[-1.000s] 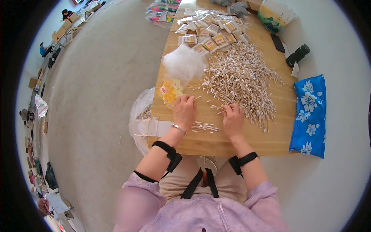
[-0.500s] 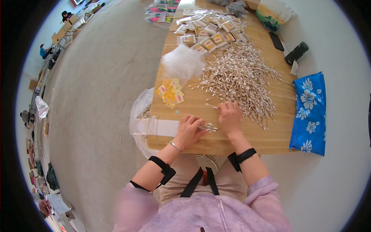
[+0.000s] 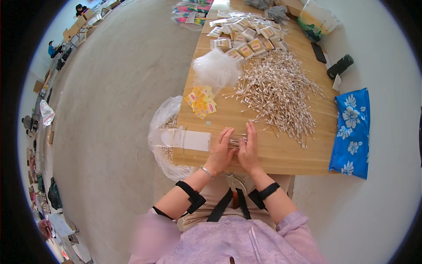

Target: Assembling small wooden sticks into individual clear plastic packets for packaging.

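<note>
From above, the left hand (image 3: pixel 221 152) and right hand (image 3: pixel 249 149) met near the desk's (image 3: pixel 285 154) near edge, fingers closed together around a small bundle of cotton swabs (image 3: pixel 237 140). A large swab pile (image 3: pixel 279 90) lay toward the middle, yellow packets (image 3: pixel 201 101) by the left edge.

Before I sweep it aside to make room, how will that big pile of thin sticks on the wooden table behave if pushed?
The pile of sticks looks loose and light, so it would probably scatter rather than slide together. Strays already fan out along its edges. The sticks look thin, so some may roll toward the table edge.
</note>
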A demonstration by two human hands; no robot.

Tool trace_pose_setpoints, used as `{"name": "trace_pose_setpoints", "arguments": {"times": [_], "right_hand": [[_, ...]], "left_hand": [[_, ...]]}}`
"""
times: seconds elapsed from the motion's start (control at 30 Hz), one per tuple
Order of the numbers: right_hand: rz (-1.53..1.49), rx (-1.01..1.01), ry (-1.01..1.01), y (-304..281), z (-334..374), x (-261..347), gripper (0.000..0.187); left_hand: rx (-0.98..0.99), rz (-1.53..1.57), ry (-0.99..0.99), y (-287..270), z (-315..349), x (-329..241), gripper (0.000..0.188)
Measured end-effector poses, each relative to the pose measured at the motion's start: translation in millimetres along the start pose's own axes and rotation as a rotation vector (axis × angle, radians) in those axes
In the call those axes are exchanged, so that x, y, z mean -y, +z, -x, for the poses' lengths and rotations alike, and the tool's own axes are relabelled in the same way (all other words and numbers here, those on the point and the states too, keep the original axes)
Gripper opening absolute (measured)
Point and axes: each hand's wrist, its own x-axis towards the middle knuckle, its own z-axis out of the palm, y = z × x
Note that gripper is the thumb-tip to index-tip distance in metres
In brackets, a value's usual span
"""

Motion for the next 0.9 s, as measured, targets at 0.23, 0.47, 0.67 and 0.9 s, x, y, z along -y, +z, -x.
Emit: {"name": "trace_pose_setpoints", "arguments": {"times": [0.23,0.47,0.67,0.9], "right_hand": [[0.63,0.183,-0.196,-9,10,6,0.073],[0.738,0.513,-0.209,-11,26,24,0.089],[0.753,0.484,-0.235,-9,8,17,0.084],[0.188,0.025,-0.013,-21,4,-3,0.062]], "left_hand": [[-0.316,0.458,-0.148,-4,-4,21,0.056],[-0.328,0.796,-0.273,-3,-2,15,0.048],[-0.356,0.732,-0.288,-5,-6,14,0.038],[-0.371,0.793,-0.275,-5,-13,21,0.038]]}}
